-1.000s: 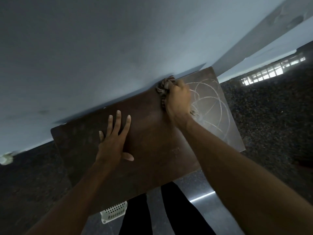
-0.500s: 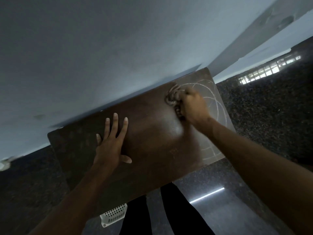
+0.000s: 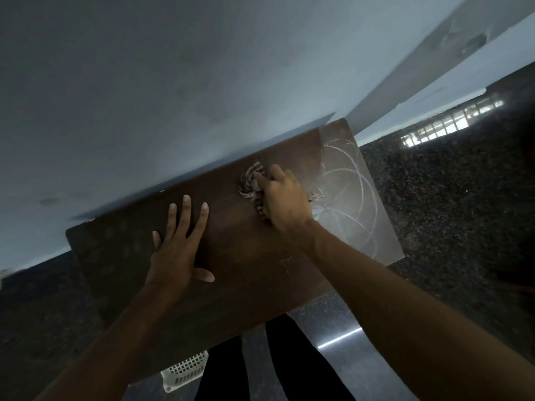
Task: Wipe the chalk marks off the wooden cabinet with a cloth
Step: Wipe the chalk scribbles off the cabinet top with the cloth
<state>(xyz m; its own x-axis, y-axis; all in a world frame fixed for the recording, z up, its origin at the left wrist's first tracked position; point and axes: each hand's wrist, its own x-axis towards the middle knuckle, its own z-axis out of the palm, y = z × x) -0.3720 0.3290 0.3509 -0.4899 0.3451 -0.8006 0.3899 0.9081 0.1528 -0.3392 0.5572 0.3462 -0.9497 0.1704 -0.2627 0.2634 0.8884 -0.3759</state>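
Since the frame 0.5 s earlier, the right hand (image 3: 285, 198) has drawn leftward off the chalk loops toward the middle of the panel. The left hand (image 3: 176, 250) has not shifted. The right hand is clenched around a bunched brown-and-white patterned cloth (image 3: 251, 183) and presses it to the dark brown wooden cabinet top (image 3: 246, 270) near the wall-side edge. The left hand lies flat with fingers straight and spread, holding nothing and bracing the wood. The white looping chalk marks (image 3: 353, 192) sit on the right end of the cabinet top, just beside the right hand, with a pale haze around them.

Risks, as judged:
- The cloth is wadded, so little of it meets the wood and a pass could leave streaks.
- Dry rubbing may spread chalk dust into haze rather than lift it.
- Loops close to the right edge could be missed if strokes stop short.
- A chalk-loaded cloth could redeposit dust on the clean area.

Count: 2 hands, 1 cloth, 1 cabinet, 1 cluster of chalk loops, and 1 white slotted plastic basket (image 3: 185, 369) on the floor below.
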